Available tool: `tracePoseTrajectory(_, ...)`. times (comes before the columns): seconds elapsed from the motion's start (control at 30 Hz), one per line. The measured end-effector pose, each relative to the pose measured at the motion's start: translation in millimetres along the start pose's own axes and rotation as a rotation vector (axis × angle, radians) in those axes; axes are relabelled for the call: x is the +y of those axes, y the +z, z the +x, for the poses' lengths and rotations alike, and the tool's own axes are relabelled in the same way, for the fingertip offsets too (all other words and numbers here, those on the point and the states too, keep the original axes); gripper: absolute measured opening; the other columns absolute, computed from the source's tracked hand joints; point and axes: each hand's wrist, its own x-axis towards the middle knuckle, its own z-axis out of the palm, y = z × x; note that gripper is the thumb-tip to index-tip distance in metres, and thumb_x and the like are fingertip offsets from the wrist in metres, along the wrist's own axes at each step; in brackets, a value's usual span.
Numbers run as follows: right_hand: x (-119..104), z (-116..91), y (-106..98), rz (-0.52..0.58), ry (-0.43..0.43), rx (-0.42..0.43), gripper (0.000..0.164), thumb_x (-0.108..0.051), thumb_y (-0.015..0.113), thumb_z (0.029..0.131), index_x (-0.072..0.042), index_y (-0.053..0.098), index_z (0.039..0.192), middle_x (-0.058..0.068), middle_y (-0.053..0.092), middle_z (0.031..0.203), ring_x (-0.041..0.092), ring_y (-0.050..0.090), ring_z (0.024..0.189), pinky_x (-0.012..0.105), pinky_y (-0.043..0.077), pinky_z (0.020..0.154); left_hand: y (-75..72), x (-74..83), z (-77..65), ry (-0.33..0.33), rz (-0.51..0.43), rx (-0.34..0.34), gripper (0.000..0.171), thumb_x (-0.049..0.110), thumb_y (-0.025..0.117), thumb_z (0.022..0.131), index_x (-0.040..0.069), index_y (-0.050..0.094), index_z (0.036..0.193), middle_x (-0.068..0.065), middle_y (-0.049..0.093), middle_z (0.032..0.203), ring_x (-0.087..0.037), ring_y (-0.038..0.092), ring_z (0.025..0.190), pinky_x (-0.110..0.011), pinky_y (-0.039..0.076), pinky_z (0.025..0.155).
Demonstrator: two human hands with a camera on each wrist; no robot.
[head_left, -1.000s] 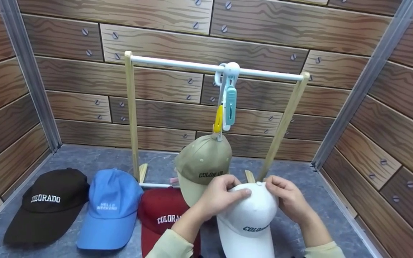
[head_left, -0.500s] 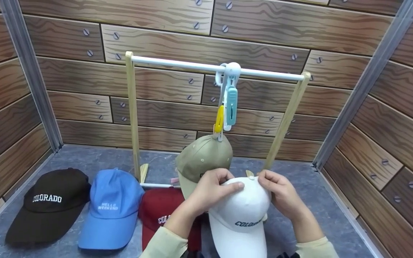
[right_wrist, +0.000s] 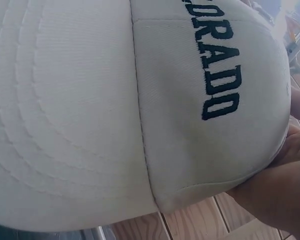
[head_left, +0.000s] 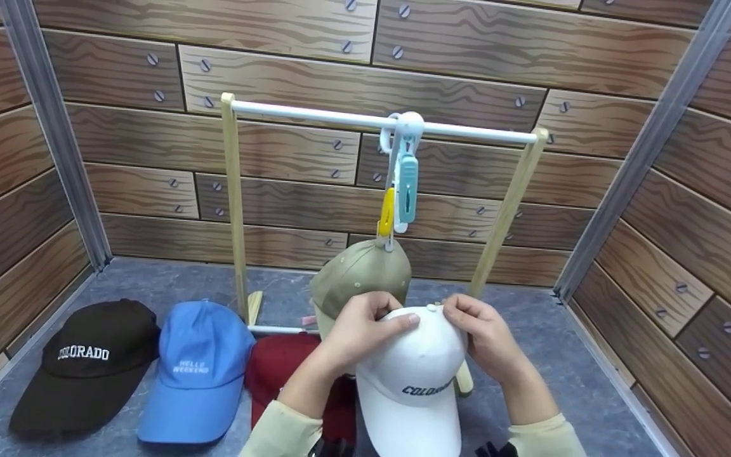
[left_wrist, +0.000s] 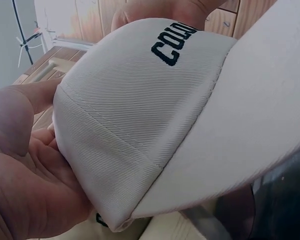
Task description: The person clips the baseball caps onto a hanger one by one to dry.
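Both hands hold up a white baseball cap with dark lettering, its brim tipped down toward the person. My left hand grips the crown's left side, thumb laid over the front. At the top right, by the button, the fingers of my right hand pinch the cap. The left wrist view shows the cap with the left palm close along its crown. Lettering on the cap fills the right wrist view. Just behind it, an olive cap hangs from a yellow clip, partly covered by the left hand.
A rack with a white bar and wooden posts stands behind. From the bar hangs a clip hanger with a teal clip. On the grey surface lie a black cap, a blue cap and a partly hidden dark red cap.
Both hands have carried the white cap left and slightly up, so it now overlaps more of the olive cap. The other caps and the rack stay in place.
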Motion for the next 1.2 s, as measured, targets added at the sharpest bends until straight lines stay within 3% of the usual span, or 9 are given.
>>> tracePoseTrajectory(0.17, -4, 4, 7, -0.011, 0.000, 0.007, 0.037, -0.017, 0.050, 0.119, 0.015, 0.046, 0.101, 0.002, 0.057, 0.092, 0.013, 0.060, 0.081, 0.030, 0.056, 0.069, -5.8, 1.1, -0.8, -0.022, -0.021, 0.000, 0.024, 0.026, 0.086, 0.100, 0.008, 0.075, 0.090, 0.005, 0.066, 0.080, -0.010, 0.064, 0.079, -0.027, 0.056, 0.071)
tracePoseTrajectory(0.37, -6, 10, 15, -0.024, 0.000, 0.030, 0.036, -0.017, 0.052, 0.119, 0.013, 0.049, 0.100, 0.001, 0.058, 0.090, 0.013, 0.060, 0.080, 0.030, 0.055, 0.068, -16.5, 4.5, -3.0, 0.001, -0.009, 0.009, 0.023, 0.026, 0.086, 0.099, 0.007, 0.075, 0.093, 0.003, 0.069, 0.087, -0.012, 0.065, 0.085, -0.028, 0.057, 0.074)
tracePoseTrajectory(0.63, -9, 18, 26, -0.024, 0.018, 0.061, 0.026, -0.020, 0.055, 0.118, -0.004, 0.059, 0.098, 0.004, 0.058, 0.092, 0.015, 0.060, 0.081, 0.032, 0.055, 0.069, -28.1, 7.1, -6.5, -0.001, -0.042, 0.012, 0.022, 0.027, 0.084, 0.100, 0.008, 0.075, 0.093, 0.003, 0.070, 0.087, -0.013, 0.066, 0.084, -0.030, 0.058, 0.073)
tracePoseTrajectory(0.87, -11, 24, 39, 0.005, 0.020, 0.084, 0.027, -0.016, 0.054, 0.117, 0.004, 0.055, 0.100, 0.005, 0.056, 0.092, 0.015, 0.061, 0.082, 0.033, 0.057, 0.070, -38.2, 7.7, -6.9, 0.007, -0.055, 0.020, 0.025, 0.029, 0.083, 0.100, 0.009, 0.072, 0.089, 0.003, 0.069, 0.085, -0.014, 0.066, 0.083, -0.031, 0.057, 0.072)
tracePoseTrajectory(1.2, -14, 31, 53, -0.041, 0.031, 0.186, 0.021, -0.015, 0.059, 0.114, -0.002, 0.061, 0.098, 0.007, 0.059, 0.093, 0.016, 0.060, 0.076, 0.031, 0.054, 0.065, -44.5, 8.0, -5.9, 0.007, -0.048, 0.041, 0.026, 0.030, 0.081, 0.099, 0.009, 0.072, 0.087, 0.002, 0.069, 0.085, -0.015, 0.067, 0.081, -0.031, 0.057, 0.068)
